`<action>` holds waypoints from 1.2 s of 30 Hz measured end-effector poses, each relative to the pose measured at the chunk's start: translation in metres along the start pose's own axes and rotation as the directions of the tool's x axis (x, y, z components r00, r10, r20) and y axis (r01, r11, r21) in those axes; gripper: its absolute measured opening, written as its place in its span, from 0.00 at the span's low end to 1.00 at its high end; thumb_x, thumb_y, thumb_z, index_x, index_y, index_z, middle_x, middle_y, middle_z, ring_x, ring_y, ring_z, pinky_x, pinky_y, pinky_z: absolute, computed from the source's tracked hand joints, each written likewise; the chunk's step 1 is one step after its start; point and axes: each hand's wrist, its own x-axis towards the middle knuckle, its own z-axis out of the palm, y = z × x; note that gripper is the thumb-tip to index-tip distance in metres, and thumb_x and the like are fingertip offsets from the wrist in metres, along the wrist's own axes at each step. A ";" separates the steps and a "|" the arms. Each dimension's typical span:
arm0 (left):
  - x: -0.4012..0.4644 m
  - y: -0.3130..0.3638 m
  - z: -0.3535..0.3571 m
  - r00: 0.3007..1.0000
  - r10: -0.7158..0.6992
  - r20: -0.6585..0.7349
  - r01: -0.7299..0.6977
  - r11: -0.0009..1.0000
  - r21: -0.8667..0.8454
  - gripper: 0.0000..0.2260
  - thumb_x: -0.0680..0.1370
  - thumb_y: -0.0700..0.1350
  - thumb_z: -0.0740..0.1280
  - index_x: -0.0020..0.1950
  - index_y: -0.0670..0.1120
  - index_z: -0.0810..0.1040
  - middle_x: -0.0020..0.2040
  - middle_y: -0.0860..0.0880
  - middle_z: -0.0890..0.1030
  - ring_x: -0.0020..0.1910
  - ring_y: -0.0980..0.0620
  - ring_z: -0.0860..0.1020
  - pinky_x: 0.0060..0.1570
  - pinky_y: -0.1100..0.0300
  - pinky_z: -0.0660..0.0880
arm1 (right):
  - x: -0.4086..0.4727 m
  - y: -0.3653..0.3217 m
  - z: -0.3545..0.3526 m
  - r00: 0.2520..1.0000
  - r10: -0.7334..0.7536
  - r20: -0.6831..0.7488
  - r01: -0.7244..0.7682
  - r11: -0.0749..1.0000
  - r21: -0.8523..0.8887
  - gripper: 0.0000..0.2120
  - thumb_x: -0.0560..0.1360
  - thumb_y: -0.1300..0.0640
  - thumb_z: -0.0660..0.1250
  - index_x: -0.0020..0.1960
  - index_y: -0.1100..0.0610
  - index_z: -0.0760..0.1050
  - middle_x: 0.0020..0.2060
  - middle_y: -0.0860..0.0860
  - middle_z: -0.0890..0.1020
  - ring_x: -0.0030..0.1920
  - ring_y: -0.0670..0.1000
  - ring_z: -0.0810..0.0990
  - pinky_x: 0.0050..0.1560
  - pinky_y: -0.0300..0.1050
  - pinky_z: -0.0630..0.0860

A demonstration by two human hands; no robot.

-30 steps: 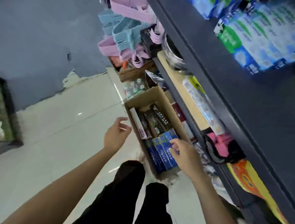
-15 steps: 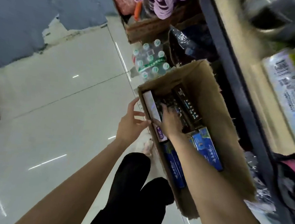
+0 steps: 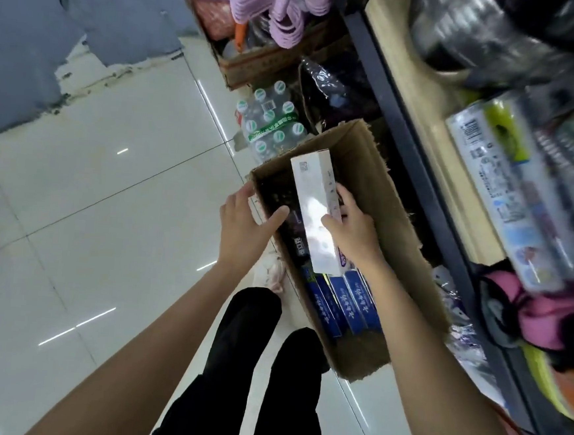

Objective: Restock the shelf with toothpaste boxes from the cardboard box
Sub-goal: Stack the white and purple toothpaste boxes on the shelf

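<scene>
Shrink-wrapped water bottles, lilac hangers, perhaps pink slippers

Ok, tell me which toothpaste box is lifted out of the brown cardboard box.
The long white toothpaste box, gripped by the right hand. The blue toothpaste boxes lie inside the brown cardboard box.
</scene>
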 end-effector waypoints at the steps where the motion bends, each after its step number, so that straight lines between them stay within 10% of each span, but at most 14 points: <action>1: -0.010 0.020 -0.005 0.995 -0.029 0.097 0.041 0.992 -0.122 0.34 0.74 0.55 0.69 0.75 0.48 0.58 0.66 0.50 0.69 0.65 0.51 0.69 0.59 0.62 0.68 | -0.026 -0.013 -0.018 0.999 -0.035 -0.018 0.036 0.998 0.048 0.28 0.76 0.55 0.63 0.73 0.43 0.58 0.60 0.46 0.77 0.54 0.49 0.79 0.48 0.49 0.78; 5: -0.071 0.105 -0.020 0.824 0.006 0.567 0.162 0.956 -0.244 0.40 0.72 0.59 0.70 0.76 0.57 0.50 0.65 0.54 0.73 0.55 0.57 0.77 0.50 0.61 0.76 | -0.129 -0.053 -0.070 0.965 -0.086 -0.246 0.108 0.991 0.075 0.26 0.74 0.54 0.67 0.69 0.47 0.62 0.58 0.42 0.77 0.53 0.46 0.79 0.48 0.47 0.79; 9: -0.153 0.156 -0.020 0.600 0.284 0.748 -0.200 0.958 -0.204 0.32 0.70 0.38 0.75 0.62 0.63 0.61 0.54 0.72 0.75 0.53 0.76 0.72 0.50 0.76 0.69 | -0.210 -0.067 -0.104 0.894 0.145 -0.424 0.044 0.913 0.406 0.23 0.73 0.54 0.71 0.61 0.43 0.63 0.50 0.48 0.83 0.46 0.47 0.84 0.48 0.55 0.81; 13: -0.200 0.188 -0.015 0.475 0.304 0.826 -0.492 0.870 -0.038 0.50 0.63 0.48 0.79 0.77 0.55 0.51 0.73 0.56 0.65 0.71 0.58 0.64 0.68 0.54 0.66 | -0.294 -0.069 -0.139 0.884 0.213 -0.417 0.154 0.708 0.689 0.15 0.78 0.57 0.65 0.62 0.47 0.68 0.47 0.52 0.83 0.49 0.52 0.83 0.47 0.50 0.81; 18: -0.248 0.253 -0.007 0.236 0.017 0.972 -0.295 0.954 0.055 0.30 0.63 0.36 0.68 0.64 0.50 0.68 0.60 0.43 0.79 0.54 0.48 0.79 0.49 0.55 0.77 | -0.401 -0.028 -0.193 0.638 -0.021 -0.769 0.092 0.995 0.049 0.28 0.73 0.55 0.71 0.69 0.45 0.65 0.67 0.51 0.66 0.66 0.43 0.67 0.64 0.38 0.67; 21: -0.286 0.294 0.014 0.077 -0.097 0.992 -0.527 0.841 0.123 0.28 0.67 0.36 0.68 0.66 0.47 0.68 0.58 0.46 0.80 0.48 0.55 0.80 0.44 0.63 0.77 | -0.454 0.009 -0.222 0.701 -0.020 -0.713 0.017 1.000 -0.011 0.34 0.71 0.53 0.73 0.72 0.40 0.61 0.73 0.48 0.58 0.73 0.48 0.57 0.70 0.45 0.61; 24: -0.321 0.329 0.063 0.055 -0.047 0.997 -0.868 0.492 0.071 0.24 0.68 0.43 0.72 0.63 0.48 0.72 0.55 0.47 0.77 0.50 0.55 0.78 0.48 0.62 0.73 | -0.492 0.053 -0.238 0.761 0.039 -0.648 -0.062 0.998 -0.013 0.29 0.69 0.48 0.74 0.67 0.42 0.68 0.64 0.45 0.72 0.66 0.46 0.69 0.63 0.39 0.63; 28: -0.348 0.342 0.151 -0.016 0.222 0.975 -0.988 -0.156 0.019 0.23 0.72 0.47 0.72 0.65 0.51 0.72 0.55 0.49 0.73 0.55 0.50 0.73 0.48 0.57 0.68 | -0.509 0.123 -0.250 0.587 0.137 -0.798 -0.189 0.981 0.028 0.22 0.69 0.50 0.75 0.61 0.51 0.76 0.58 0.50 0.76 0.59 0.52 0.75 0.57 0.43 0.67; 36: -0.375 0.314 0.246 0.058 0.708 0.704 -0.961 -0.150 0.231 0.20 0.75 0.45 0.67 0.67 0.52 0.71 0.66 0.49 0.69 0.67 0.48 0.65 0.60 0.51 0.68 | -0.480 0.203 -0.282 0.305 0.185 -0.934 -0.360 0.930 0.067 0.20 0.69 0.58 0.74 0.61 0.54 0.76 0.59 0.59 0.69 0.57 0.62 0.67 0.53 0.57 0.74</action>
